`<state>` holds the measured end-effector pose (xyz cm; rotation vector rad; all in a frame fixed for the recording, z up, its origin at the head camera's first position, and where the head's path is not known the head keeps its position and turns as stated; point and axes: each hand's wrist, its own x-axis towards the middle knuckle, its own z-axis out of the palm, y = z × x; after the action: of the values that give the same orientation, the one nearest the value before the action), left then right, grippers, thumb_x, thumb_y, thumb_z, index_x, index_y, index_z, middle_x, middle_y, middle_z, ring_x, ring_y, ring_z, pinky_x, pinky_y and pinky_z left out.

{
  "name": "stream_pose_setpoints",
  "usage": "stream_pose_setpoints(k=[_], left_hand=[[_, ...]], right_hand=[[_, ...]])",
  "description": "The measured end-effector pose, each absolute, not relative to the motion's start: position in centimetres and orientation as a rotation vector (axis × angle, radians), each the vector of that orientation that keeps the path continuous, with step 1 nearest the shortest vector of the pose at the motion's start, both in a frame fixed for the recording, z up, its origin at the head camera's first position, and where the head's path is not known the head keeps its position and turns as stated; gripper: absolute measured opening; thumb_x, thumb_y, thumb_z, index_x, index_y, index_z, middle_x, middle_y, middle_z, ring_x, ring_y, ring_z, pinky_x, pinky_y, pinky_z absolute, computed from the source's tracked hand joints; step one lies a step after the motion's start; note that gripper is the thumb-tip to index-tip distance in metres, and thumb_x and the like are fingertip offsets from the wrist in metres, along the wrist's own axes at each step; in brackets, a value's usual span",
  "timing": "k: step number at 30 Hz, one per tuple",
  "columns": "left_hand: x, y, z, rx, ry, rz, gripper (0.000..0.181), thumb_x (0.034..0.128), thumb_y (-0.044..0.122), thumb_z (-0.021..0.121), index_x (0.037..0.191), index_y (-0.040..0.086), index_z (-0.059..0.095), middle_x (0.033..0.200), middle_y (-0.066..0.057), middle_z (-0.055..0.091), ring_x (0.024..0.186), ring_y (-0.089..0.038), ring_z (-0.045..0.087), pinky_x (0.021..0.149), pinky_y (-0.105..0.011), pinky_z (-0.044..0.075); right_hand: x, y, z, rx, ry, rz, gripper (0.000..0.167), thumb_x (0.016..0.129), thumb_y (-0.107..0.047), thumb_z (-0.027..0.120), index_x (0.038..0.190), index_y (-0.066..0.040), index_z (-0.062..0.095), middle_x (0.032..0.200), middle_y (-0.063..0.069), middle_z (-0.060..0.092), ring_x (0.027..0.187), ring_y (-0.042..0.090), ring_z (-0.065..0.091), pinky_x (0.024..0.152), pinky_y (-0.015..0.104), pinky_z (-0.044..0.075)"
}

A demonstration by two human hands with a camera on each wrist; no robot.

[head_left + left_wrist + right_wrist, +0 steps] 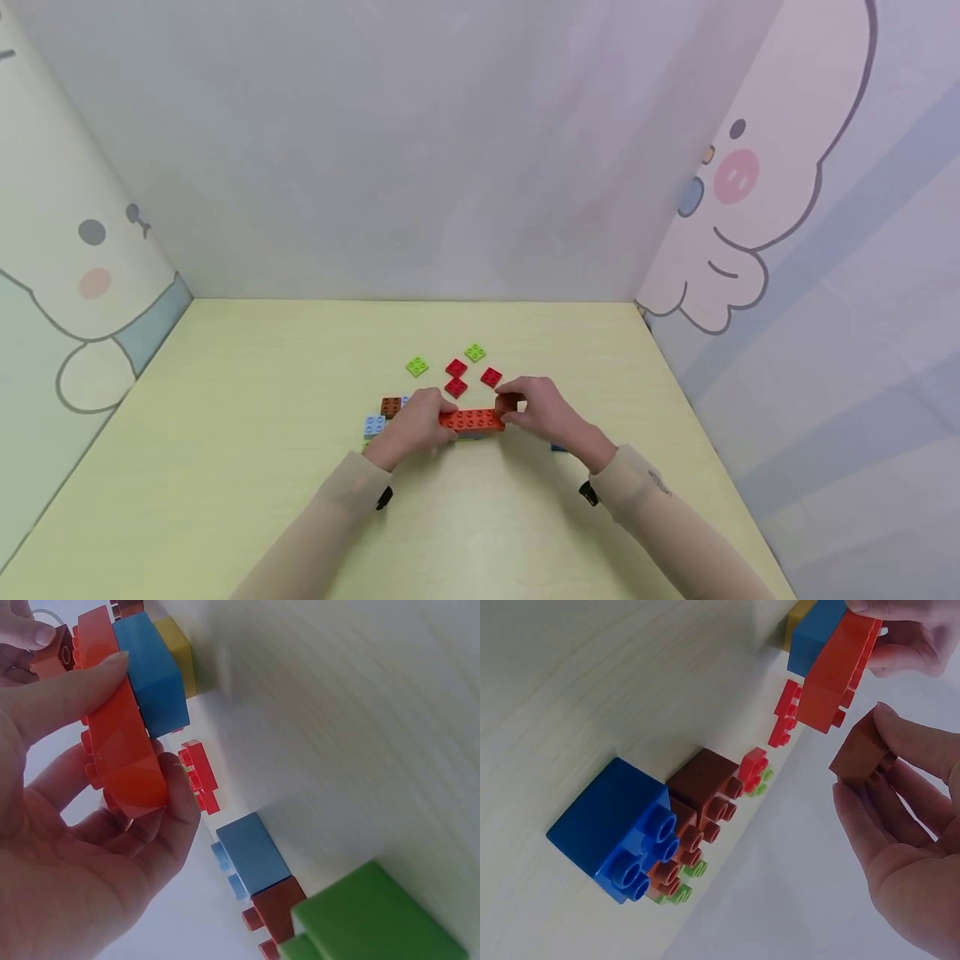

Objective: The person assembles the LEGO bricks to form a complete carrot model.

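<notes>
My left hand (416,421) grips the left end of a long orange-red brick (480,420), thumb on one side and fingers on the other. In the left wrist view, that brick sits on a blue brick (155,679), with a yellow brick (178,654) under the blue one. My right hand (551,410) pinches a small brown brick (859,754) between thumb and fingers. The brown brick hovers beside the right end of the orange-red brick, near its studs; a gap shows between them in the right wrist view.
Flat red plates (456,387) and lime-green plates (417,367) lie behind the hands. Left of them are a light blue brick (374,426), a brown brick (391,407) and a green brick (375,915). A dark blue brick (611,825) and brown bricks (703,780) stand to the right.
</notes>
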<state>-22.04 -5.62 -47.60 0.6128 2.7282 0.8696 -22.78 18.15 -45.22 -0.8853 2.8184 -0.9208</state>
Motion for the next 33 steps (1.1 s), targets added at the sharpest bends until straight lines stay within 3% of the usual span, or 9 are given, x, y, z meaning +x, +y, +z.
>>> stream_pose_setpoints(k=[15, 33], left_hand=[[-22.0, -5.5, -47.5, 0.606, 2.721, 0.868, 0.039, 0.0754, 0.015, 0.081, 0.111, 0.003, 0.071, 0.087, 0.0, 0.055, 0.079, -0.017, 0.047, 0.07, -0.031, 0.041], [-21.9, -5.6, -47.5, 0.586, 2.712, 0.866, 0.043, 0.0761, 0.016, 0.081, 0.115, 0.002, 0.069, 0.09, -0.001, 0.054, 0.08, -0.017, 0.047, 0.071, -0.031, 0.041]], right_hand=[[-22.4, 17.4, -45.3, -0.979, 2.735, -0.887, 0.033, 0.077, -0.005, 0.079, 0.11, -0.002, 0.071, 0.096, -0.002, 0.066, 0.083, 0.01, 0.058, 0.077, 0.037, 0.052], [-22.8, 17.6, -47.2, -0.837, 2.664, -1.085, 0.038, 0.076, -0.005, 0.08, 0.112, -0.004, 0.069, 0.107, -0.001, 0.066, 0.095, 0.013, 0.061, 0.081, 0.03, 0.05]])
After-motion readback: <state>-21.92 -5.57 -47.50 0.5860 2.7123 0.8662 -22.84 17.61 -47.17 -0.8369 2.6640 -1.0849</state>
